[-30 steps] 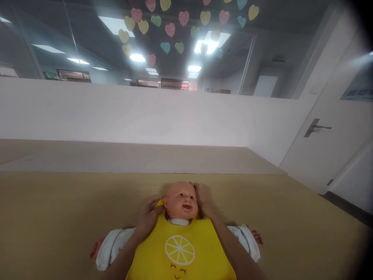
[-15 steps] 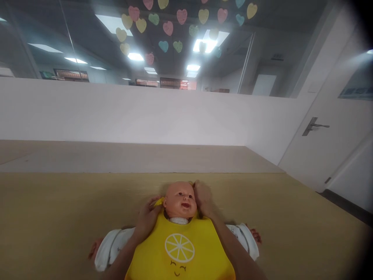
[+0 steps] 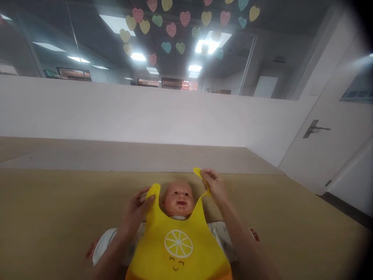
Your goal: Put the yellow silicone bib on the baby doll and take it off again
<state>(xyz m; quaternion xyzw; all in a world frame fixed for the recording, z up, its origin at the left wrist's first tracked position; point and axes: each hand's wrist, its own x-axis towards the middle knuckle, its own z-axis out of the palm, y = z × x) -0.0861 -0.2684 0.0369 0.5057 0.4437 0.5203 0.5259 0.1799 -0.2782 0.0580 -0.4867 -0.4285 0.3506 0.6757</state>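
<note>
A baby doll (image 3: pixel 180 196) lies face up on the table, its white-sleeved arms spread to both sides. Over its chest is a yellow bib (image 3: pixel 178 243) printed with a white lemon slice and a smiling face. My left hand (image 3: pixel 136 212) pinches the bib's left neck strap, thumb on top, beside the doll's head. On the other side, my right hand (image 3: pixel 214 184) grips the right strap, which is raised and bent, its tip sticking up past my fingers. Both strap ends are apart, off the doll's neck. The bib's lower edge runs out of view.
The wooden table (image 3: pixel 58 210) reaches back to a low white wall (image 3: pixel 131 112) under a glass window with heart-shaped paper notes (image 3: pixel 185 18). At the right stands a white door with a metal handle (image 3: pixel 316 128).
Both hands have moved outward from the doll's neck, lifting the bib's straps away from it. The right strap is now up and clear of the head, and the doll's head has turned slightly.
</note>
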